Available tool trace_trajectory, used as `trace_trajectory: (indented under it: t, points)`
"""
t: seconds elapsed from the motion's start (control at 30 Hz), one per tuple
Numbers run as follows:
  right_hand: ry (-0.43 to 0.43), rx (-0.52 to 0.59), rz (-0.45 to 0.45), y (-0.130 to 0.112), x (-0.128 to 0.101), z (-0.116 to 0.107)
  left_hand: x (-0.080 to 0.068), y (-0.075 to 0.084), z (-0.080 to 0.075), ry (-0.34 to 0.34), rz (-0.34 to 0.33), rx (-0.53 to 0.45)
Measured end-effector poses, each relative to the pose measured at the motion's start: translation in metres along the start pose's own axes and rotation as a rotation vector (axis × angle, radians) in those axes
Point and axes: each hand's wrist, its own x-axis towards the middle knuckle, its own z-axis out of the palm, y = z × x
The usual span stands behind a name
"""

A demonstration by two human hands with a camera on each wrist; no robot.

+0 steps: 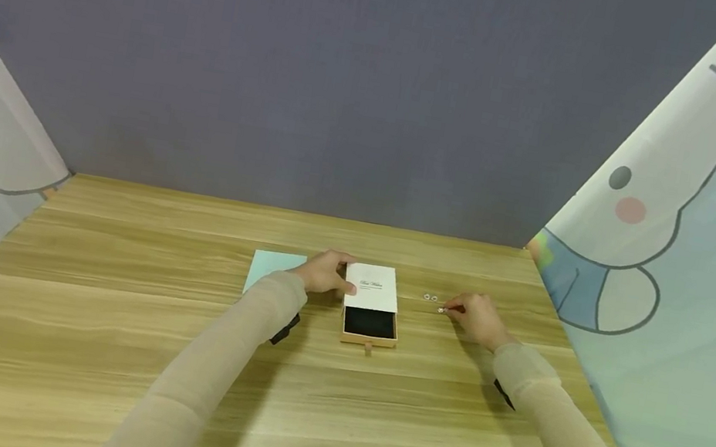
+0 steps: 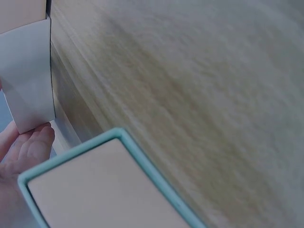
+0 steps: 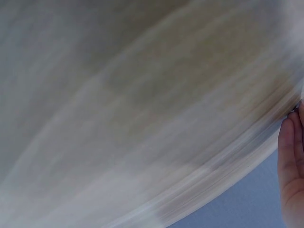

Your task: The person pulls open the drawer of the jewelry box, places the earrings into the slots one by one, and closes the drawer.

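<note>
A small drawer box (image 1: 373,288) with a white sleeve sits mid-table, its tan drawer (image 1: 370,325) pulled toward me and showing a black lining. My left hand (image 1: 325,273) grips the sleeve's left side; in the left wrist view its fingertips (image 2: 33,142) touch the white sleeve (image 2: 28,76). My right hand (image 1: 475,316) rests on the table right of the box and pinches a tiny shiny piece (image 1: 441,310). Two more small shiny pieces (image 1: 430,297) lie just beyond it. The right wrist view shows only blurred wood and the fingers (image 3: 292,166) at the edge.
A pale teal card or lid (image 1: 272,269) lies flat left of the box, partly under my left forearm; the teal rim (image 2: 147,171) shows close in the left wrist view. The wooden table (image 1: 100,339) is bounded by a grey back wall and cartoon-print curtains at both sides.
</note>
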Motion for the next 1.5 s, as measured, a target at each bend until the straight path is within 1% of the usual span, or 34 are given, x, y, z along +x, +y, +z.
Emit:
trace_trajectory:
  t: [0.2,0.57,0.7,0.93,1.17,1.33,1.5]
  points:
    - [-0.009,0.011,0.034,0.001,-0.001,0.000,-0.003,0.003,0.000,-0.014,-0.005,-0.002]
    - [-0.004,0.022,0.048,0.001,-0.001,-0.004,-0.002,0.002,-0.001,-0.013,0.005,0.005]
    - [0.025,0.024,0.057,0.000,-0.002,-0.005,-0.002,0.002,-0.002,-0.013,0.016,0.012]
    - [0.083,0.027,0.042,-0.005,-0.001,-0.006,0.001,-0.001,-0.002,-0.001,0.009,0.025]
    - [0.091,0.031,0.047,-0.012,0.001,-0.010,0.001,0.001,-0.002,-0.003,0.006,0.015]
    - [0.106,0.060,0.067,-0.018,0.006,-0.012,0.001,0.001,-0.002,-0.001,0.005,0.026]
    - [0.110,0.109,0.117,-0.023,0.011,-0.014,0.000,0.002,-0.002,-0.007,0.004,0.010]
